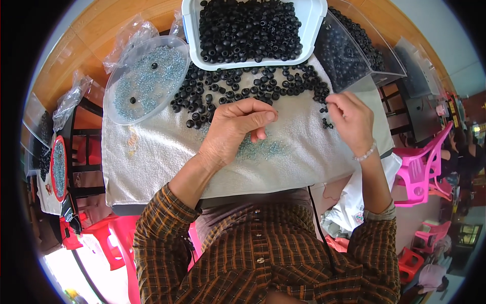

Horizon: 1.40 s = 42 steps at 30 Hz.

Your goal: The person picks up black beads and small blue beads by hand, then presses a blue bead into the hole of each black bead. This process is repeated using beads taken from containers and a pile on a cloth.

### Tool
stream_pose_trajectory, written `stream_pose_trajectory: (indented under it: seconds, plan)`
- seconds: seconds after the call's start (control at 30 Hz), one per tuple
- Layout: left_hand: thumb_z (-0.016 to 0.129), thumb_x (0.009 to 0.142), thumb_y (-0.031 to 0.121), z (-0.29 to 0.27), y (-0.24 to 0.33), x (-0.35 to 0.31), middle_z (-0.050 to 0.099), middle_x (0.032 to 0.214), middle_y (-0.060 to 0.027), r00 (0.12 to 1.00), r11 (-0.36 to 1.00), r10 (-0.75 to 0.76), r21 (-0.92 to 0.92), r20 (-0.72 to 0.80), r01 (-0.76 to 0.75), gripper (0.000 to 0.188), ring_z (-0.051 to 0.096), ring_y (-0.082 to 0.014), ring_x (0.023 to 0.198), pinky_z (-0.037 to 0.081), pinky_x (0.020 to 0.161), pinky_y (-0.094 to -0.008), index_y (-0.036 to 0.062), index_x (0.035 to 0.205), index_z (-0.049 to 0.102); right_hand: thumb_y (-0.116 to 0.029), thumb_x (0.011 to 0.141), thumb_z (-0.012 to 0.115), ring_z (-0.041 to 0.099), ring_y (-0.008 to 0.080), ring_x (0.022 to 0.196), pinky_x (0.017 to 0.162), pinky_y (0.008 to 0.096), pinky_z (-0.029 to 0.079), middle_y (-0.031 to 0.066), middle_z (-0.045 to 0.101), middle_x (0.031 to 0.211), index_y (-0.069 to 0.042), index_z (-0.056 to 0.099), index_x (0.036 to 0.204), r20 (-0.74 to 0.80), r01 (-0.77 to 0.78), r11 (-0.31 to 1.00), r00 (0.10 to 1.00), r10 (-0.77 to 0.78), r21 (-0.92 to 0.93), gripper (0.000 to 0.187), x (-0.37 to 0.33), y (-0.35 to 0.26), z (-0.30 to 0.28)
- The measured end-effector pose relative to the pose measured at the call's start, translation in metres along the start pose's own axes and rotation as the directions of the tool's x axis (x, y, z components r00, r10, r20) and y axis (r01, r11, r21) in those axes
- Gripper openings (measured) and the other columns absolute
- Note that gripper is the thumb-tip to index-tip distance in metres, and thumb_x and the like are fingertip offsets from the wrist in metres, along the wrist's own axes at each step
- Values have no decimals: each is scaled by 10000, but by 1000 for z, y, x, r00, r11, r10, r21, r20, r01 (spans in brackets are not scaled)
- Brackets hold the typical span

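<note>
The left hand [233, 126] pinches narrowly, its contents too small to tell; small blue beads [263, 149] lie under it. The right hand [349, 119] picks among black beads [243, 88] spread just beyond both hands. Most beads appear unused; much remains.

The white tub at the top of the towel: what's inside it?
The white tub is heaped with black ring beads, the same kind as the loose black beads on the towel. The heap hides the tub's floor, so anything beneath cannot be seen.
</note>
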<state>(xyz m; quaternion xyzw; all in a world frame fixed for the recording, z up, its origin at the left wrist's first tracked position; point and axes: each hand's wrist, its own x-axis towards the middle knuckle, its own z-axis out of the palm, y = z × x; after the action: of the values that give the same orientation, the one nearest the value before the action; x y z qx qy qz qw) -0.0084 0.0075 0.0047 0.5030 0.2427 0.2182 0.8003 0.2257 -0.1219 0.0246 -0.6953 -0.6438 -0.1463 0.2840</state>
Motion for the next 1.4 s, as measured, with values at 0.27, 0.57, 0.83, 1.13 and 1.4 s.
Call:
stream_pose_trajectory:
  seconds: [0.27, 0.57, 0.83, 1.13, 1.4]
  plan:
    - [641, 879, 97, -2, 1, 0, 665, 803, -18, 999, 1000, 28, -2, -26, -28, 99, 540, -72, 596, 427, 542, -212, 23, 918, 694, -90, 744, 638, 599, 252, 695, 608, 352, 479, 56, 568, 789, -79, 659, 828, 211, 35, 989, 977, -3, -146, 87, 0, 3, 10]
    - [626, 881, 102, -2, 2, 0, 669, 805, -12, 993, 998, 65, 0, -103, -65, 97, 530, -56, 588, 409, 524, -194, 37, 900, 696, -121, 754, 657, 605, 246, 722, 606, 360, 477, 51, 573, 799, -89, 655, 879, 162, 61, 998, 985, -65, 32, 129, 17, -27, 23]
    - [631, 875, 93, -4, 2, 3, 662, 803, -5, 991, 996, 71, -44, -111, -76, 96, 533, -65, 599, 407, 541, -203, 26, 911, 690, -96, 759, 654, 619, 243, 736, 604, 353, 485, 59, 583, 789, -77, 650, 899, 123, 131, 987, 982, -142, 93, 141, 32, -46, 68]
    - [596, 898, 91, -3, -2, 2, 663, 837, 4, 984, 990, 134, 65, -114, -127, 111, 525, -45, 608, 401, 540, -183, 46, 946, 685, -74, 760, 650, 629, 244, 687, 612, 315, 493, 75, 617, 783, -58, 658, 922, 115, -67, 926, 993, 26, 371, 164, 29, -38, 67]
    - [593, 894, 74, -4, -2, 3, 655, 839, 5, 987, 991, 120, 68, -104, -113, 113, 531, -45, 618, 401, 543, -187, 37, 960, 677, -37, 757, 649, 616, 193, 660, 607, 276, 489, 66, 610, 800, -50, 667, 904, 175, 94, 989, 978, -112, 111, 149, 28, -43, 62]
